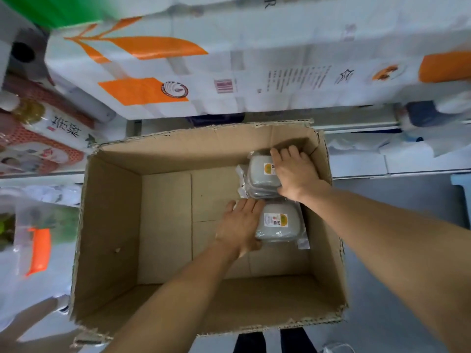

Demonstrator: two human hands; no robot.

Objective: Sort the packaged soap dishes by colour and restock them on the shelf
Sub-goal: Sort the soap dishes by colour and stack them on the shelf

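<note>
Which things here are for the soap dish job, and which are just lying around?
For the job:
far stack of grey soap dishes, right hand on it
near grey soap dish, left hand beside it
cardboard box

Lying about:
orange-and-white tissue packs
orange-handled bag

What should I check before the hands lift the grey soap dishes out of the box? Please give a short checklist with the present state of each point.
1. Right hand grips the far stack: ok, fingers curl over its far edge.
2. Left hand grips the near pack: cannot tell, it lies against the left side and the fingertips are hidden.
3. One colour only: ok, all visible packs are grey.
4. Number of packs in the far stack: cannot tell, the wrappers overlap.
5. Free way upward: ok, the cardboard box is open on top.
6. Nothing else left in the box: ok, the rest of its floor is bare.
</note>
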